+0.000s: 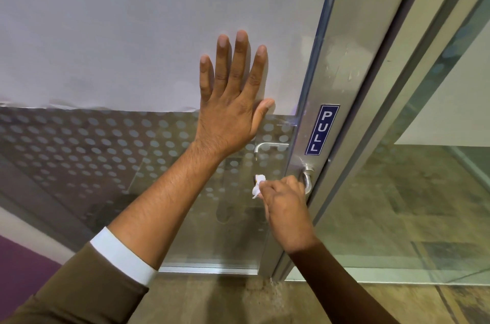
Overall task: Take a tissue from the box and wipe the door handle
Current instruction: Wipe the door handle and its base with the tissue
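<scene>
My left hand (231,101) lies flat against the glass door (132,32), fingers spread and pointing up, holding nothing. Lower right, my right hand (285,200) is closed around a crumpled white tissue (257,185) and around the lever of the metal door handle (307,178). The tissue sticks out at the left end of my fist. The handle's curved neck and round base show to the right of my knuckles, on the aluminium door stile. Most of the lever is hidden under my fingers. No tissue box is in view.
A blue PULL sign (322,129) is stuck on the stile above the handle. The door's lower glass has a dotted frosted film; a second handle (270,146) shows through it. A fixed glass panel (424,191) stands to the right. Wood-look floor lies below.
</scene>
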